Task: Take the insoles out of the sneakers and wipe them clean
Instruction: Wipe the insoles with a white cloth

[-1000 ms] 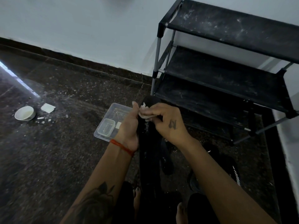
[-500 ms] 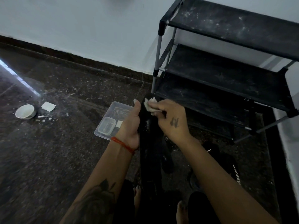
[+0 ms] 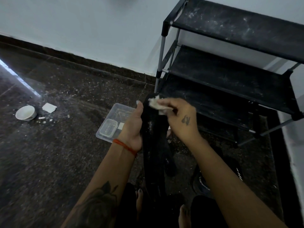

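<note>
A long black insole [image 3: 153, 142] stands nearly upright in front of me, its top end near the shoe rack. My left hand [image 3: 134, 127] grips its left edge about midway, thumb along the side. My right hand [image 3: 180, 117] pinches a crumpled white wipe [image 3: 156, 104] and presses it against the insole's top end. A black sneaker [image 3: 218, 176] with white markings lies on the floor under my right forearm, mostly hidden. A second dark piece [image 3: 170, 162] shows behind the insole; I cannot tell what it is.
A black three-tier shoe rack [image 3: 230, 74] stands at the right against the white wall. A clear plastic box [image 3: 113, 122] lies on the dark floor left of my hands. Further left sit a white bowl [image 3: 26, 113] and a white paper scrap [image 3: 49, 107]. My bare feet show at the bottom.
My right hand has slid the wipe up the insole from near its middle to its top end. The left hand keeps its grip on the insole.
</note>
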Action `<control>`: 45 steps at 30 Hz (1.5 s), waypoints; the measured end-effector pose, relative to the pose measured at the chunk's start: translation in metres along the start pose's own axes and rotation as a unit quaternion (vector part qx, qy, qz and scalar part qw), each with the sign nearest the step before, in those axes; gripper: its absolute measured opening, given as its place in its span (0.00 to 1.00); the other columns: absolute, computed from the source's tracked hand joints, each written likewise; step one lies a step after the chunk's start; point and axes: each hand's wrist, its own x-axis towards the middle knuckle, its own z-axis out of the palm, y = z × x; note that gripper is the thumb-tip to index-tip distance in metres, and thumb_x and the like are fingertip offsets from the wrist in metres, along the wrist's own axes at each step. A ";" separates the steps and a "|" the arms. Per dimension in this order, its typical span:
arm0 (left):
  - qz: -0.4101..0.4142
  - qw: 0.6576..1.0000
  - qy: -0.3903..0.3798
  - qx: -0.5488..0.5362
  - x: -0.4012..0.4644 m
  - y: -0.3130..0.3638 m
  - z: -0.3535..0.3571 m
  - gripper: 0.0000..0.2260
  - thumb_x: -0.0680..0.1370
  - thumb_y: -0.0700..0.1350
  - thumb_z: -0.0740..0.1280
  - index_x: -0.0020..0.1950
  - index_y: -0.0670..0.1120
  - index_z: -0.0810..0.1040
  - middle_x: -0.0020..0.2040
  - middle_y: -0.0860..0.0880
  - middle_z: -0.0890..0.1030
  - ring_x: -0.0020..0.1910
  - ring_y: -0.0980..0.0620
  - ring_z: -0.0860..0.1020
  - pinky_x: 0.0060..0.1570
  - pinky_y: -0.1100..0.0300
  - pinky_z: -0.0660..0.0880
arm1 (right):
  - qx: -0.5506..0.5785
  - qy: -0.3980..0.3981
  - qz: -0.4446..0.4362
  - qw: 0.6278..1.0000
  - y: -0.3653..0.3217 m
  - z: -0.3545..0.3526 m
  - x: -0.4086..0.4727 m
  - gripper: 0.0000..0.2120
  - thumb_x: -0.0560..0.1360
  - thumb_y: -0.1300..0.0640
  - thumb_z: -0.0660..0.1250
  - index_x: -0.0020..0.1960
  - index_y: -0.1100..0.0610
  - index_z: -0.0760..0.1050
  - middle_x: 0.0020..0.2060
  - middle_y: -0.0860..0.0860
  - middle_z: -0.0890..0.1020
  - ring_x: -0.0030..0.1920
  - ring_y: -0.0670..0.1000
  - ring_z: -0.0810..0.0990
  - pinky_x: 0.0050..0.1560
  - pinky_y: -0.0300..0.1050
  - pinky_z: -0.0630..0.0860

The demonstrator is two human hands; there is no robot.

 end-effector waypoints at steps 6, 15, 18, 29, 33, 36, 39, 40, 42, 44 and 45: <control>0.017 0.999 0.025 -0.032 0.008 0.000 -0.011 0.26 0.81 0.58 0.50 0.45 0.43 0.80 0.38 0.43 0.85 0.34 0.49 0.84 0.37 0.56 0.81 | 0.010 -0.146 -0.088 0.985 -0.005 0.008 -0.010 0.14 0.67 0.73 0.67 0.46 0.58 0.83 0.42 0.49 0.83 0.44 0.43 0.80 0.49 0.30 0.74; -0.027 0.999 -0.006 -0.031 0.005 0.002 -0.006 0.28 0.81 0.61 0.48 0.55 0.41 0.78 0.53 0.38 0.82 0.50 0.41 0.80 0.57 0.42 0.73 | -0.101 -0.024 -0.057 0.993 0.012 -0.012 -0.003 0.16 0.64 0.73 0.67 0.43 0.56 0.83 0.43 0.51 0.84 0.45 0.47 0.80 0.50 0.36 0.76; -0.020 0.999 -0.019 -0.028 0.006 0.001 -0.006 0.28 0.81 0.61 0.47 0.59 0.42 0.76 0.48 0.40 0.84 0.45 0.44 0.82 0.49 0.48 0.78 | -0.036 0.010 -0.003 0.999 0.002 -0.006 -0.004 0.13 0.68 0.70 0.67 0.47 0.56 0.82 0.46 0.50 0.83 0.47 0.43 0.78 0.50 0.26 0.71; 0.005 0.999 -0.020 -0.048 0.014 -0.003 -0.011 0.28 0.82 0.57 0.48 0.44 0.42 0.82 0.38 0.45 0.85 0.35 0.50 0.84 0.38 0.57 0.81 | -0.006 -0.209 -0.083 0.974 0.001 -0.005 -0.008 0.15 0.64 0.76 0.64 0.36 0.59 0.83 0.37 0.50 0.83 0.41 0.45 0.82 0.47 0.39 0.79; 0.003 0.999 -0.025 -0.028 0.009 -0.001 -0.006 0.25 0.82 0.57 0.47 0.47 0.42 0.78 0.36 0.44 0.85 0.34 0.49 0.84 0.39 0.54 0.81 | -0.091 -0.126 -0.088 0.984 0.010 -0.014 -0.004 0.15 0.62 0.73 0.64 0.36 0.57 0.83 0.38 0.50 0.83 0.41 0.46 0.81 0.48 0.42 0.78; 0.002 0.999 -0.032 -0.040 0.007 0.001 -0.004 0.24 0.82 0.57 0.47 0.47 0.44 0.77 0.34 0.44 0.85 0.32 0.48 0.84 0.30 0.53 0.81 | -0.053 0.012 -0.050 0.997 0.007 -0.015 -0.002 0.15 0.65 0.72 0.64 0.43 0.56 0.82 0.42 0.50 0.84 0.44 0.44 0.80 0.50 0.32 0.74; -0.005 0.998 -0.042 -0.040 0.008 0.000 -0.004 0.26 0.82 0.58 0.46 0.52 0.43 0.77 0.37 0.43 0.85 0.35 0.48 0.84 0.32 0.56 0.81 | -0.020 -0.026 -0.005 0.999 0.001 -0.006 -0.004 0.14 0.68 0.69 0.69 0.51 0.56 0.81 0.47 0.50 0.82 0.47 0.42 0.78 0.50 0.27 0.72; -0.008 0.998 -0.041 -0.038 0.007 0.000 -0.004 0.27 0.82 0.59 0.45 0.52 0.42 0.77 0.38 0.43 0.85 0.36 0.49 0.84 0.34 0.57 0.82 | -0.030 -0.053 -0.008 0.998 0.000 -0.002 -0.006 0.14 0.68 0.68 0.70 0.52 0.56 0.81 0.48 0.50 0.82 0.47 0.43 0.78 0.51 0.28 0.72; -0.007 0.999 -0.030 -0.044 0.009 -0.001 -0.008 0.28 0.82 0.59 0.46 0.49 0.42 0.78 0.38 0.43 0.85 0.36 0.49 0.84 0.37 0.57 0.82 | -0.031 -0.089 -0.032 0.995 -0.001 0.004 -0.010 0.14 0.68 0.68 0.70 0.51 0.56 0.81 0.47 0.50 0.82 0.47 0.43 0.78 0.51 0.31 0.74; -0.005 0.999 -0.011 -0.043 0.011 -0.001 -0.010 0.26 0.81 0.59 0.49 0.47 0.42 0.79 0.39 0.43 0.85 0.36 0.48 0.84 0.40 0.56 0.81 | -0.010 -0.118 -0.068 0.991 -0.003 0.006 -0.013 0.13 0.67 0.70 0.69 0.48 0.57 0.82 0.44 0.50 0.83 0.45 0.43 0.79 0.49 0.33 0.75; -0.003 0.999 -0.001 -0.033 0.012 0.000 -0.011 0.26 0.81 0.59 0.49 0.47 0.43 0.79 0.39 0.43 0.85 0.35 0.48 0.84 0.41 0.55 0.80 | -0.005 -0.131 -0.083 0.988 -0.004 0.006 -0.013 0.13 0.66 0.71 0.67 0.46 0.57 0.83 0.42 0.50 0.83 0.44 0.43 0.79 0.48 0.33 0.76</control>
